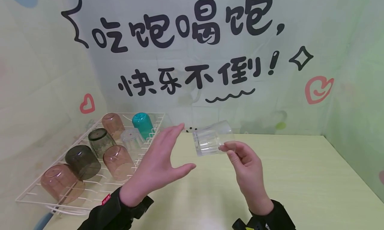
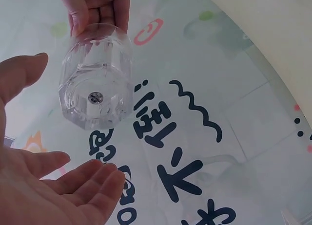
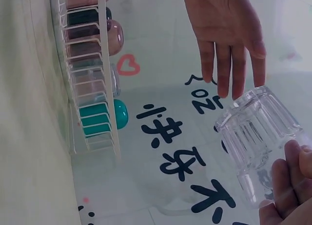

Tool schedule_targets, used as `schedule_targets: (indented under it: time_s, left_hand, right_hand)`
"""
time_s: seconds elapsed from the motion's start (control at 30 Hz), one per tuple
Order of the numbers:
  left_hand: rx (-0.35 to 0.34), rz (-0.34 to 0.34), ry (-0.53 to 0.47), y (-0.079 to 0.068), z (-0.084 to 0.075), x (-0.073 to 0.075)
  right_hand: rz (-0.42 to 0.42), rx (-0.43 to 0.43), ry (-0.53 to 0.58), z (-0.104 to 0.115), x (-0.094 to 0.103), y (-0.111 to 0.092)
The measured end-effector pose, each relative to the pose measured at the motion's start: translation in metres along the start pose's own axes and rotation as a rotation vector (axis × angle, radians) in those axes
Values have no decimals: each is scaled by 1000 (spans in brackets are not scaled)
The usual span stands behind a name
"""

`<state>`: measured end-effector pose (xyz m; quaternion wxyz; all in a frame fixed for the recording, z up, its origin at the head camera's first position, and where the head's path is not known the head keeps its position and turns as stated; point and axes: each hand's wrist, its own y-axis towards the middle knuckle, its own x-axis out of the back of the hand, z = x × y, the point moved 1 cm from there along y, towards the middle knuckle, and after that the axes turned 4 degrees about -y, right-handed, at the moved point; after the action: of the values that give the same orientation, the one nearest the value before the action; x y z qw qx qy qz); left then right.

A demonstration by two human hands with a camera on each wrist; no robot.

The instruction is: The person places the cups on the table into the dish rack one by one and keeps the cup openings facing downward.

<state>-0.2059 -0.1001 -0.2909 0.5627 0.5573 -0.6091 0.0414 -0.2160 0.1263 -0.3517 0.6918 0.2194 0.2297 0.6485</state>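
Observation:
A clear faceted drinking glass (image 1: 210, 141) is held in the air above the table, lying tilted on its side. The right hand (image 1: 247, 170) pinches it near the rim, thumb on one side and fingers on the other. Its thick base points toward the left hand (image 1: 157, 160), which is spread with thumb and fingers apart, a short gap from the glass. In the left wrist view the glass (image 2: 95, 84) shows a small dark mark at its base. The right wrist view has the left fingertips close to the base.
At the left, a white wire rack (image 3: 106, 69) carries several upside-down glasses: pink (image 1: 61, 183), dark grey (image 1: 82, 161), clear (image 1: 132, 140) and a teal one (image 1: 143, 123). A pale table (image 1: 300, 176) stretches right. Behind it hangs a printed cloth (image 1: 186, 56) with black lettering.

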Motion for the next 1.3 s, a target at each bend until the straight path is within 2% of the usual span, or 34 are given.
schedule_targets:
  time_s: [0.3,0.5,0.97,1.3]
  left_hand:
    - [-54,-37,-79,5,-2,-12]
    - [-51,-58,-128,8,-4,-18]
    - [-57,-85,-281,11,-8,-17]
    - [-63,-105,-287,12,-8,-16]
  right_hand:
    - [43,-6,53,4,-8,-6]
    - [39,-34,102,3,-12,-7]
    - [18,-28,98,11,-14,-7]
    - [15,-23,106,10,-15,-9]
